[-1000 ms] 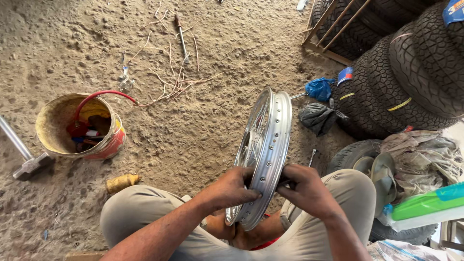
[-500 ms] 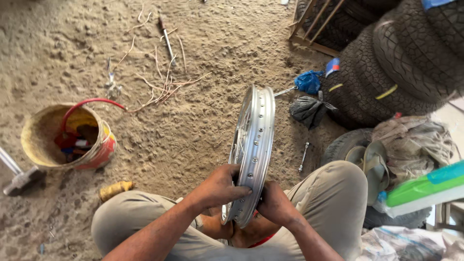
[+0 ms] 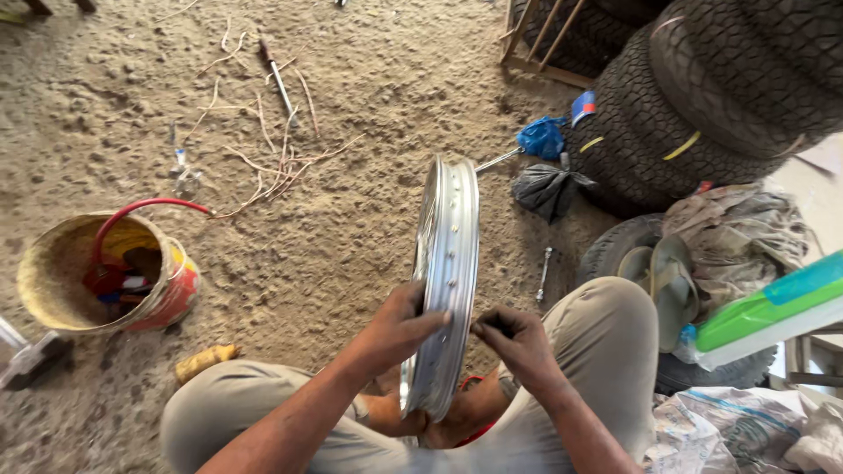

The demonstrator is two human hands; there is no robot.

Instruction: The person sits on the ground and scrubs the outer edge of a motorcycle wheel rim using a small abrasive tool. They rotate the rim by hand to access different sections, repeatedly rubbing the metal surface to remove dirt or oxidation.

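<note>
So the chrome spoked-wheel rim (image 3: 446, 281) is standing upright on its edge between the person's knees, bottom tucked down by their feet on the dirt floor (image 3: 334, 132). Left hand (image 3: 399, 329) is wrapped on the rim's left side, fingers curled over the drilled face. Right hand (image 3: 514, 338) sits just beside the right edge with the fingertips pinched together, looks like it's pinching something tiny, but I can't tell what. Off to the left there's a beat-up yellow-and-red bucket (image 3: 171, 294) with a red handle and junk inside. Stacked tyres (image 3: 702, 96) are on the right, with a blue bag (image 3: 542, 138) and a black bag (image 3: 546, 190) near them, well apart from the rim.
</note>
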